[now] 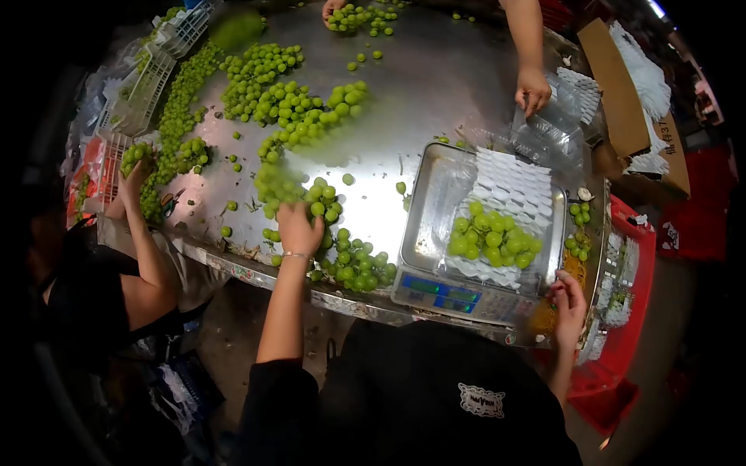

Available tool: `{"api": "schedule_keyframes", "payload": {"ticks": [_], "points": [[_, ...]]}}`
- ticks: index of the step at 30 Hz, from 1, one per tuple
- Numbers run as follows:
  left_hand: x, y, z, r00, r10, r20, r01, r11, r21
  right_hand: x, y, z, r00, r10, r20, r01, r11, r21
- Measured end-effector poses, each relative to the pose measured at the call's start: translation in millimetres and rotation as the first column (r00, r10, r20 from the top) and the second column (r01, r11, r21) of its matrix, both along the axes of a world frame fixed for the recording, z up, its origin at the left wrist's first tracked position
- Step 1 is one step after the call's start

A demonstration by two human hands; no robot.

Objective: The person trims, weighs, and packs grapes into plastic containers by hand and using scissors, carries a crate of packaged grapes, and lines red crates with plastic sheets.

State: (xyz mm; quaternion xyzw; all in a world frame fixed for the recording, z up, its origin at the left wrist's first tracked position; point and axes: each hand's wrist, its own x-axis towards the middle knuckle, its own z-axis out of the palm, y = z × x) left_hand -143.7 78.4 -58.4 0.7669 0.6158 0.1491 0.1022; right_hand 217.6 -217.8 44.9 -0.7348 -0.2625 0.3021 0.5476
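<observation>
Green grapes (357, 264) lie in bunches along the front edge of the metal table. My left hand (299, 229) reaches onto them, its fingers partly spread on the near side of the pile; no separate bunch shows in its grasp. To the right, a digital scale (413, 247) carries a clear tray with white padding (513, 182) and a bunch of grapes (495, 239). Beside the scale's lower right corner is my right hand (569, 303), fingers curled and apart, with nothing visible in it.
A co-worker at the left holds grapes (134, 159) near white crates (148, 89). Another person's hand (532, 89) is over clear trays (548, 136) at the back right. A cardboard box (622, 101) and a red crate (633, 311) stand at the right.
</observation>
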Motion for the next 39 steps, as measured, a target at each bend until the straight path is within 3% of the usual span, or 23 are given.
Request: {"api": "schedule_keyframes", "payload": {"ticks": [2,6,8,10,11,14,15,16,18,19,20,21,22,23,24,26,28,32,35,38,39], "points": [[5.3,1.1,-4.4,0.997,-0.078,0.024,0.076,0.995,0.067,-12.0,6.1,0.1,0.999,0.043,0.008,-0.043,0.999,0.003],[-11.7,20.0,-11.5,0.974,-0.171,0.146,0.178,0.984,-0.031,-20.2,9.8,3.1,0.998,0.063,-0.008,-0.063,0.998,0.003],[-14.3,28.6,-9.5,0.982,-0.170,0.087,0.170,0.985,0.004,-20.5,11.5,5.4,0.998,0.069,0.002,-0.069,0.998,0.011],[-13.0,40.5,-7.0,0.957,-0.269,-0.111,0.281,0.954,0.106,-20.2,15.0,8.8,0.997,0.075,0.013,-0.075,0.997,0.019],[-13.4,50.5,-14.2,0.936,-0.337,-0.102,0.352,0.905,0.239,-20.1,17.1,11.1,0.996,0.083,0.045,-0.084,0.996,0.014],[-10.3,58.8,-8.7,0.901,-0.385,-0.200,0.431,0.846,0.315,-17.1,14.8,16.1,0.994,0.052,0.092,-0.052,0.999,-0.003],[-3.0,57.0,5.8,0.919,-0.278,-0.279,0.320,0.940,0.118,-13.9,12.2,16.4,0.994,0.005,0.109,-0.003,1.000,-0.012],[-2.5,54.6,20.6,0.917,-0.282,-0.284,0.325,0.939,0.117,-9.2,7.7,15.8,0.995,0.001,0.104,0.001,1.000,-0.012],[1.3,46.9,39.5,0.977,-0.192,-0.088,0.204,0.967,0.156,4.0,-6.2,14.7,0.986,-0.087,0.141,0.084,0.996,0.032],[-5.1,48.3,30.3,0.961,-0.270,-0.065,0.276,0.894,0.353,9.7,-12.5,14.6,0.986,-0.086,0.144,0.080,0.996,0.046],[-4.1,47.2,28.0,0.957,-0.284,-0.067,0.289,0.891,0.350,14.3,-18.3,13.3,0.985,-0.099,0.142,0.094,0.995,0.042],[-0.6,44.1,34.8,0.875,-0.253,0.413,0.253,0.966,0.055,17.4,-22.7,11.5,0.987,-0.123,0.102,0.118,0.991,0.059],[1.8,40.5,42.6,0.639,-0.027,0.769,0.332,0.911,-0.243,18.0,-25.9,9.7,0.987,-0.146,0.060,0.142,0.987,0.075],[7.9,34.0,49.3,0.488,0.132,0.863,0.396,0.847,-0.354,16.7,-26.6,7.3,0.987,-0.154,0.050,0.150,0.985,0.087],[15.8,25.7,60.6,0.496,0.126,0.859,0.403,0.843,-0.356,12.7,-24.5,6.3,0.985,-0.166,0.043,0.161,0.983,0.087],[31.1,10.1,82.5,0.125,0.452,0.883,0.560,0.703,-0.439,1.9,-18.0,7.0,0.991,-0.133,0.002,0.132,0.983,0.126],[49.9,1.7,97.9,0.133,0.475,0.870,0.602,0.658,-0.452,-4.7,-14.2,8.1,0.994,-0.091,0.062,0.084,0.990,0.116],[94.9,-21.2,104.4,0.163,0.307,0.938,0.639,0.692,-0.337,-9.6,-13.2,12.4,0.996,-0.063,0.068,0.057,0.995,0.086],[138.4,-44.9,111.9,0.369,0.019,0.929,0.593,0.765,-0.251,-8.2,-16.5,17.7,0.995,-0.100,0.023,0.096,0.986,0.134],[180.7,-75.1,130.8,0.306,-0.354,0.884,0.556,0.820,0.136,-8.5,-24.6,23.0,0.990,-0.129,0.061,0.121,0.985,0.127],[189.2,-79.8,132.5,0.366,-0.506,0.781,0.542,0.798,0.263,-8.1,-28.1,23.7,0.989,-0.122,0.080,0.112,0.986,0.124]]}}
